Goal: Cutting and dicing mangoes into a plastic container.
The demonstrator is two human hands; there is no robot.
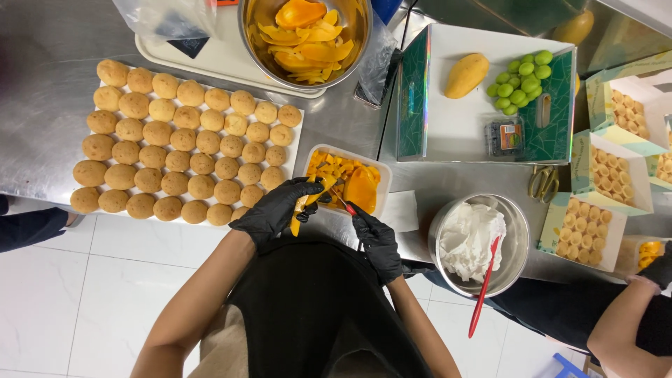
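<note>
My left hand (276,210), in a black glove, pinches a yellow strip of mango peel and flesh (305,204) at the lower middle of the frame. My right hand (378,241), gloved too, closes around a small red-handled knife (347,207) touching that strip. Both work just below the white plastic tub of cut mango pieces (350,183) on the steel worktop (49,84). Round golden buns (185,140) fill the left.
</note>
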